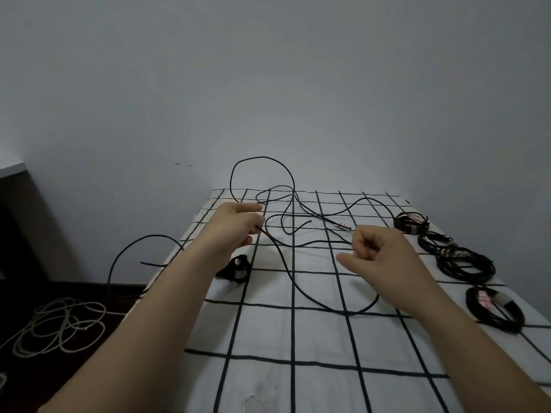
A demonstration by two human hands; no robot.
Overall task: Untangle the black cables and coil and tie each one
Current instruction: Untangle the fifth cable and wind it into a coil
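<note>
The gridded bed cover (298, 338) is carrying the loose black cable (283, 260), which is sprawling over its far half in open loops, its length running mostly left to right, with one loop arching up past the far edge. The left hand (235, 225) is pinching a strand between curled fingers, and the right hand (375, 248), fingers curled, seems to be nipping another stretch. I'd judge the hands should be easing apart slowly, lifting crossings clear rather than tugging, so nothing is tightening into a knot.
</note>
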